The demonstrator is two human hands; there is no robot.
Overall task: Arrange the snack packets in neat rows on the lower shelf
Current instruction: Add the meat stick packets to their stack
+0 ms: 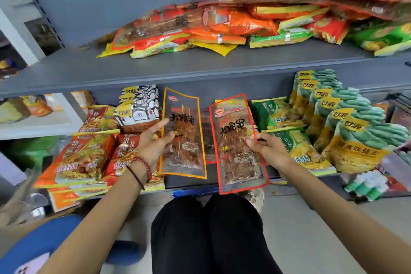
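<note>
Left grip (153, 140) holds the orange-edged packet (182, 133) by its left margin, thumb across the front and the other fingers behind. Right grip (266, 149) pinches the red-edged packet (238, 142) at its right margin, thumb on the front. Both packets are upright with labels toward the person. They are raised side by side, not touching, in front of the middle bay of the lower shelf (212, 173).

A third dark packet (208, 135) of similar kind sits in that bay behind them. To the left are stacked red noodle packets (86, 158), with black-and-white packets (139, 109) behind. To the right, green flat packets (289, 144) lie beside an overlapping row of pale green bean packets (355, 131). The upper shelf (155, 66) carries a loose heap of packets (222, 24).

Assessment: the step in hand is placement into the middle bay, and neither packet is set down yet. The next move calls for lowering both flat, long edges parallel and square to the shelf front, clear of the neighbouring stacks. The film looks slick, so the packets may slide on release.
</note>
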